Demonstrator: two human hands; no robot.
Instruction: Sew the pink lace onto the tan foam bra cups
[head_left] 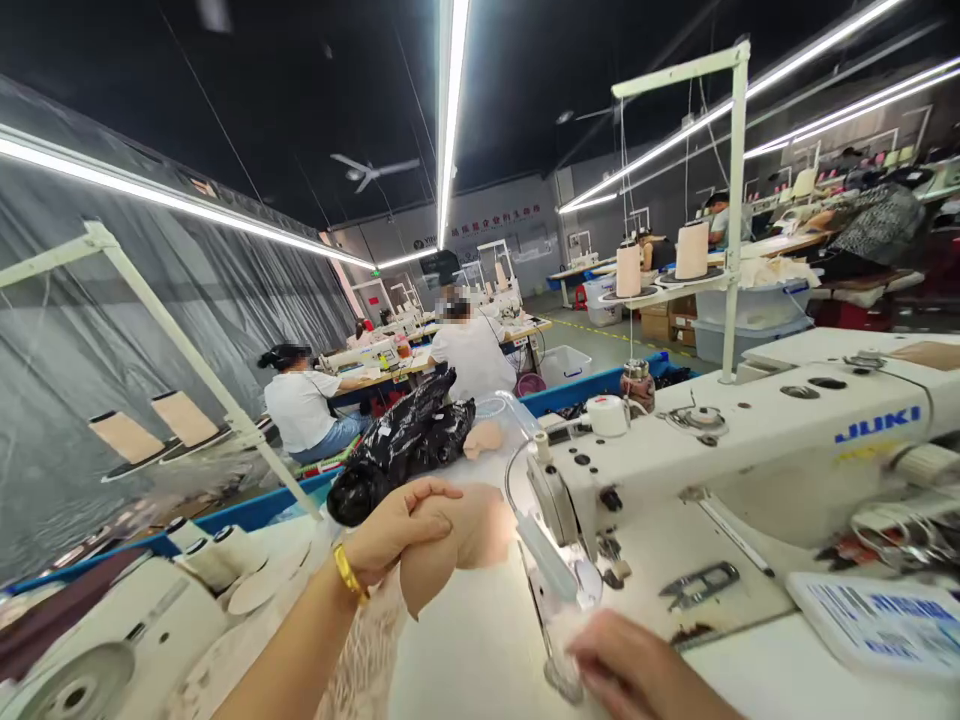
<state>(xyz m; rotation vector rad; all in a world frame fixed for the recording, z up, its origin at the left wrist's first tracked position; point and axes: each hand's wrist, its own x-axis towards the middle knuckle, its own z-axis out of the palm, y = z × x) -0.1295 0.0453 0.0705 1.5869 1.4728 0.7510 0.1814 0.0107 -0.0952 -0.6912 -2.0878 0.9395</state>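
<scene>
Landmark: the white JUKI sewing machine (750, 440) on the table (465, 650); every place below is told from it.
Left hand: the left hand (397, 530), with a gold bracelet (349, 573) at the wrist, is closed around a peach-coloured fabric piece (450, 555), held up to the left of the machine's needle end.
Right hand: the right hand (637, 670) lies low, just in front of the needle end, near the clear needle guard (555, 560); its fingers are blurred, so I cannot tell whether it is spread or gripping.
Fabric piece: it sits in the left fist, left of the machine head, lifted off the table.
Long axis: it seems to run from the fist down and towards the person, the narrower end hanging lowest; blur makes this uncertain.
Doing it well: judging by the grip, keep the piece pinched firmly but unbunched, and keep the right fingers clear of the needle.
Nearby: a black glossy bundle (405, 445) lies behind the left hand, left of the machine; thread cones (691, 250) stand on a stand behind it; seated workers (304, 405) are far beyond.
</scene>
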